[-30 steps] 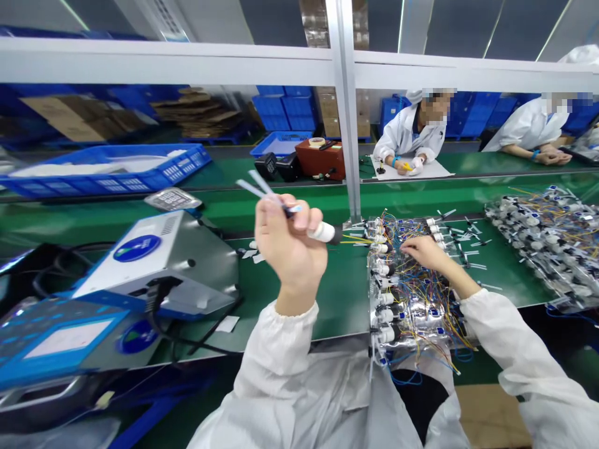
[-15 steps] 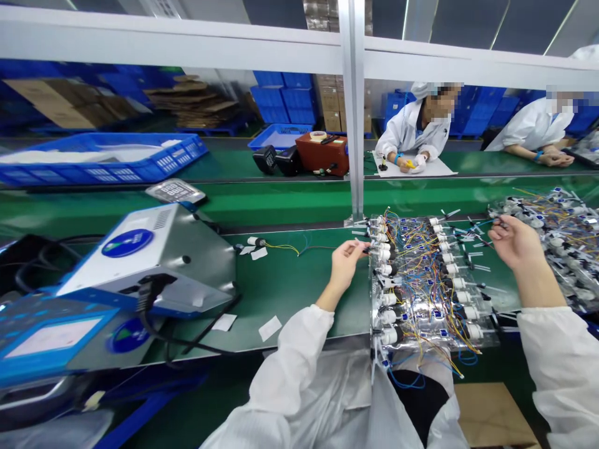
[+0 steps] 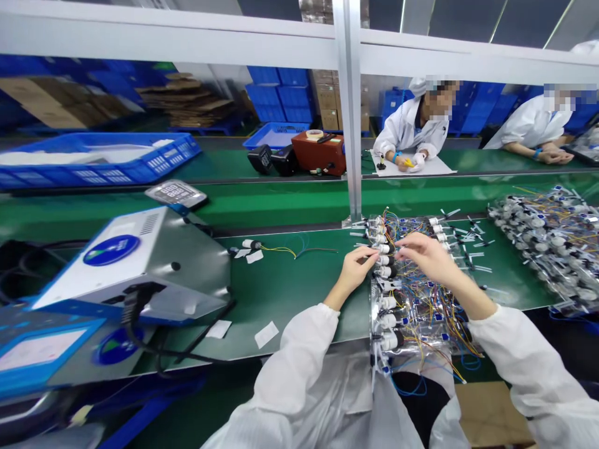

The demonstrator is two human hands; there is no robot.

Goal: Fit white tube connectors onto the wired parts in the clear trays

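Observation:
My left hand is pinched at the left edge of a clear tray filled with several small white-capped parts with coloured wires. Its fingertips close on one of those small parts in the tray's left column. My right hand hovers just to the right, over the tray's upper middle, fingers curled and pinched at the same spot; what it holds is too small to name. Both sleeves are white.
A grey and blue machine with a black cable stands at left. One loose wired part and paper slips lie on the green mat. A second tray of wired parts sits at right. Two people in white work across the far belt.
My right hand has come back left from the far tray to the near tray's upper middle. My left hand stayed at the tray's left edge, shifting slightly right.

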